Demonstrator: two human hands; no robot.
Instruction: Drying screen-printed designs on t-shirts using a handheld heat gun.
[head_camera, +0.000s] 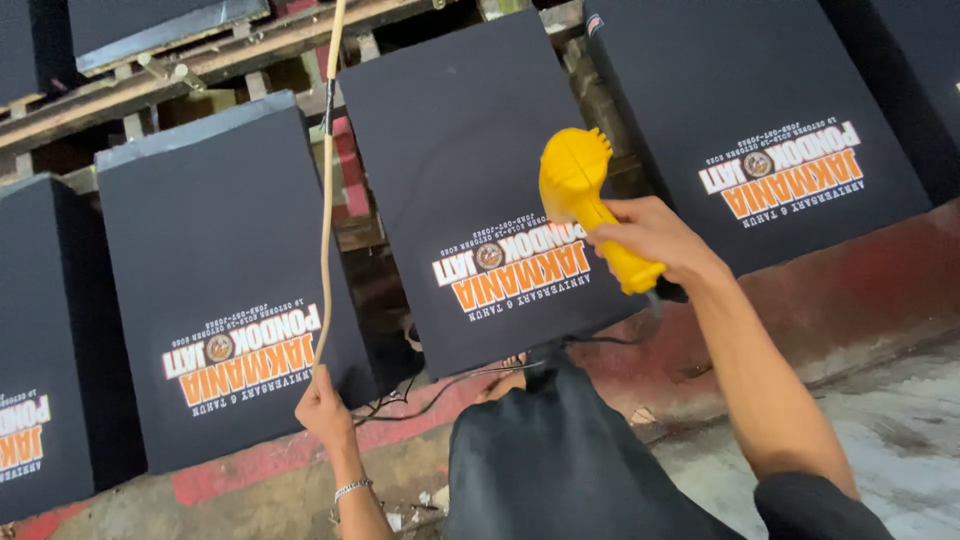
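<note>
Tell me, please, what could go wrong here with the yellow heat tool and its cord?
1. The right hand aims the yellow heat tool close at the printed black board; staying on one spot might scorch the print.
2. The left hand holds up the cord, which hangs across the boards and could snag.
3. Loose black wires near the knee may trip.

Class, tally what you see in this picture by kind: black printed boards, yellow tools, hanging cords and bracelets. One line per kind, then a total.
Black printed boards: 4
Yellow heat gun, in the right hand: 1
Hanging cord, in the left hand: 1
Bracelet: 1
Total: 7
</note>
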